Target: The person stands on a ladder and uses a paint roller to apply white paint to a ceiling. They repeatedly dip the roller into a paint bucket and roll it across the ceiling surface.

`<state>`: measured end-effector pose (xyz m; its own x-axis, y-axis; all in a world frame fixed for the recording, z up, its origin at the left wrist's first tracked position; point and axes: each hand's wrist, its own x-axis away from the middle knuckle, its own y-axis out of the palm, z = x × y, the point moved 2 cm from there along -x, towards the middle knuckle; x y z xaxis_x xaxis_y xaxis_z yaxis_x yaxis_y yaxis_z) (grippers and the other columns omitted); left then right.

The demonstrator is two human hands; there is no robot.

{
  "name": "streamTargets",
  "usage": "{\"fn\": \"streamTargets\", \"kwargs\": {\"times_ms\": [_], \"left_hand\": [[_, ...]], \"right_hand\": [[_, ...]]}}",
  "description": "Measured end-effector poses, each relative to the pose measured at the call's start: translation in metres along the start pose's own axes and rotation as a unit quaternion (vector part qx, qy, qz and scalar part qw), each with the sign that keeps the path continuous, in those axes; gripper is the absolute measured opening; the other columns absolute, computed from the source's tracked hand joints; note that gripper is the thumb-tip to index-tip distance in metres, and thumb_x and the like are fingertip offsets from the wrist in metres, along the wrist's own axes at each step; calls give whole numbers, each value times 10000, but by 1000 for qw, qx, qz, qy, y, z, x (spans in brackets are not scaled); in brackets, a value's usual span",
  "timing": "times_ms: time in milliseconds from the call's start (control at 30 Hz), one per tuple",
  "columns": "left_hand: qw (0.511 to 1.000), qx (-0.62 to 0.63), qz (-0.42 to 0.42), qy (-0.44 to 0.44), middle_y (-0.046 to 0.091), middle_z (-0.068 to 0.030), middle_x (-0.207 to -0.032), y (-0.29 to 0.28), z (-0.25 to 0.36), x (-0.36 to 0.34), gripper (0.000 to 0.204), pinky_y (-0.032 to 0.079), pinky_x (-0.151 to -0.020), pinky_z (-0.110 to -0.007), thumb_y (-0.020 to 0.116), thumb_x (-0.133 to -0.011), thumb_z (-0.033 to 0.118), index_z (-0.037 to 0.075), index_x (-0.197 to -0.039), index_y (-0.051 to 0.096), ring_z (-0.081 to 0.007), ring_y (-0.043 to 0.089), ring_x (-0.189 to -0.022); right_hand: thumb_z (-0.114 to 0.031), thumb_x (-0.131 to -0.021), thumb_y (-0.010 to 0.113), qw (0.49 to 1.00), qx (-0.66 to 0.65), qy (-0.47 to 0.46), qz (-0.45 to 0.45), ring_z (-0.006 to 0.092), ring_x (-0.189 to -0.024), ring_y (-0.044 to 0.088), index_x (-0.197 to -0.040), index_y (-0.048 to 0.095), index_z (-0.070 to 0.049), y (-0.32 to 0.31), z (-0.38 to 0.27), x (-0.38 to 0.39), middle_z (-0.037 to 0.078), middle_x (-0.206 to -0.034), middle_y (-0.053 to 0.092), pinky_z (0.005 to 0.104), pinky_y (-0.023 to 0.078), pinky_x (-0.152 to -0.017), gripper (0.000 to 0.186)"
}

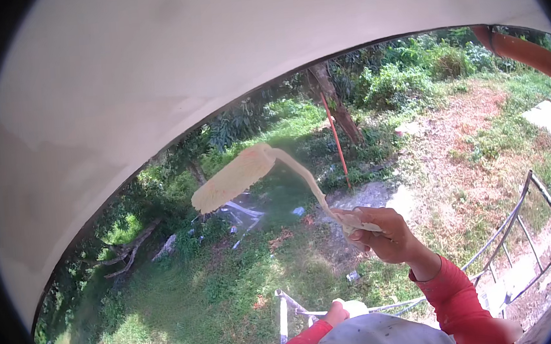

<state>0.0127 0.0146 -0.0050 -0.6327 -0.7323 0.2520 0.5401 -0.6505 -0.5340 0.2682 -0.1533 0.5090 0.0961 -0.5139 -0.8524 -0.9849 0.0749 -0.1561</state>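
Observation:
A paint roller (232,178) with a thick, paint-coated cream sleeve is held up in front of me, below the pale overhead surface (105,69). Its bent frame, also coated with paint, runs down to the handle, which my right hand (384,233) grips with closed fingers. The sleeve appears apart from the overhead surface. Low in the picture my left hand (336,312) shows only in part, beside a rounded white thing (355,308). The hand looks closed, but what it holds is mostly hidden. Both arms wear red sleeves.
Metal railings (525,217) stand at the right, and a white metal frame (283,317) rises near my left hand. An orange-brown pipe (528,55) crosses the upper right. Far below lie grass, bushes and a tree trunk (338,105) with an orange pole (337,141).

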Motion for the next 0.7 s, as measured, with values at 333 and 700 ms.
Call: {"fn": "streamTargets", "kwargs": {"times_ms": [333, 700], "left_hand": [[994, 64, 22, -81, 543, -89, -791, 16, -18, -36, 269, 486, -739, -449, 628, -923, 209, -15, -1060, 574, -219, 532, -671], [801, 448, 146, -369, 376, -41, -821, 2, -91, -30, 335, 430, -990, -571, 515, -1031, 372, 44, -976, 475, -201, 381, -735]], "right_hand": [[-173, -1075, 602, 858, -200, 428, 201, 41, -632, 480, -1212, 689, -39, 28, 117, 227, -46, -745, 550, 260, 402, -556, 211], [-240, -1081, 606, 806, -102, 520, 263, 34, -633, 491, -1396, 631, -61, 54, 156, 321, -50, -719, 546, 260, 423, -565, 363]]}}
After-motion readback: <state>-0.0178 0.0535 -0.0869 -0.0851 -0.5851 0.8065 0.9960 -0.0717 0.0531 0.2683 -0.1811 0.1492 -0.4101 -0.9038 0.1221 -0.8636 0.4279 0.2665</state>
